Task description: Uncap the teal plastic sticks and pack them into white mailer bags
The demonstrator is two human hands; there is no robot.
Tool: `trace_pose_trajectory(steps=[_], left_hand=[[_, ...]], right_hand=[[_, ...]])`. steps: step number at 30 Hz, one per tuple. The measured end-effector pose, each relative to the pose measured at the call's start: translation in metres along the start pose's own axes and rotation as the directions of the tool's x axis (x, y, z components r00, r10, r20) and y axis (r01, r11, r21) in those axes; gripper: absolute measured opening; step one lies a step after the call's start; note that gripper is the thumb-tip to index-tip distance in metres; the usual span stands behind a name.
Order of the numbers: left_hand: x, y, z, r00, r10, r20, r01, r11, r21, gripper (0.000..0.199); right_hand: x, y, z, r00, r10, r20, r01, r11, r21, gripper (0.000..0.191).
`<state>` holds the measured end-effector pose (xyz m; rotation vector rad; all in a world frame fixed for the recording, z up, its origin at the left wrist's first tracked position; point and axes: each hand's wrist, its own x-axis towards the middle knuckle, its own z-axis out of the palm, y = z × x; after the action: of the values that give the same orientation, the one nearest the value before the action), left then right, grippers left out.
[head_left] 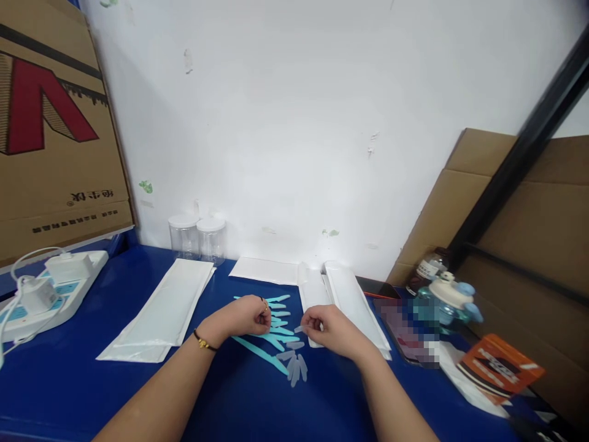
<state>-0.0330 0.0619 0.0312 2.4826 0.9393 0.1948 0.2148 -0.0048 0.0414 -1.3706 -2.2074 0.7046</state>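
Observation:
Several slim turquoise plastic sticks [262, 354], shaped like eyebrow razors, lie fanned out on the blue table [239, 405]. My left hand [251, 316] is closed over them, its fingers curled; whatever is in its pinch is hidden. To the right, my right hand [324, 328] is closed, with a small translucent cap [300, 329] at the tips of its thumb and finger. More translucent caps [294, 368] lie loose on the table between the hands, nearer to me, beside the tips of the turquoise sticks.
White padded envelopes [168, 301] lie at left, with others [354, 301] at right. Two clear jars [210, 242] stand by the wall. A power strip [59, 294] sits far left. At right are a phone [405, 337], a teal bottle [444, 304] and an orange packet [501, 368].

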Motion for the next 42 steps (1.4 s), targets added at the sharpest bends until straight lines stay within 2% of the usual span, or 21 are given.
trace_pose_trajectory(steps=[3,7,10,13,18,22,27,34,39,42], left_hand=[[-0.003,0.001,-0.003,1.0,-0.005,-0.012,0.005,1.0,-0.01,0.015],[-0.005,0.001,-0.005,1.0,0.011,-0.003,-0.011,1.0,0.022,0.031],[-0.004,-0.001,-0.002,0.998,0.035,0.056,-0.036,0.999,0.018,0.023],[-0.002,-0.002,0.001,0.997,0.037,0.062,-0.038,0.999,0.012,0.016],[-0.004,0.003,0.0,0.999,0.019,0.046,-0.019,1.0,0.014,0.014],[-0.006,0.008,-0.004,0.998,-0.018,0.067,0.016,1.0,0.024,0.021],[-0.005,0.008,-0.002,0.996,-0.037,0.081,0.033,0.998,0.056,0.015],[-0.006,0.01,-0.001,0.999,-0.013,0.047,0.012,1.0,0.015,0.014],[-0.012,0.021,-0.009,0.996,-0.046,-0.075,0.042,0.998,-0.054,0.013],[-0.013,0.025,-0.011,0.996,-0.052,-0.079,0.041,0.99,-0.137,0.013]], right_hand=[[0.0,-0.003,0.0,1.0,-0.007,-0.013,0.008,1.0,0.011,0.014],[0.001,-0.003,0.0,0.999,-0.011,-0.044,0.011,1.0,-0.001,0.014],[0.002,-0.002,0.001,0.998,-0.015,-0.058,0.015,1.0,-0.003,0.013],[0.002,-0.002,0.001,0.998,-0.02,-0.064,0.02,1.0,-0.003,0.014],[0.002,-0.003,0.001,0.996,-0.028,-0.079,0.027,1.0,-0.011,0.018],[0.003,-0.001,0.002,0.996,-0.016,-0.088,0.016,1.0,-0.009,0.02],[0.004,0.0,0.002,0.996,-0.018,-0.093,0.018,1.0,0.006,0.021],[0.003,-0.003,0.0,0.994,-0.006,-0.113,0.012,0.999,0.046,0.019],[0.003,-0.004,-0.001,0.994,0.027,-0.107,-0.009,0.987,0.159,0.016],[0.004,-0.003,-0.001,0.99,0.043,-0.13,-0.009,0.968,0.251,0.016]])
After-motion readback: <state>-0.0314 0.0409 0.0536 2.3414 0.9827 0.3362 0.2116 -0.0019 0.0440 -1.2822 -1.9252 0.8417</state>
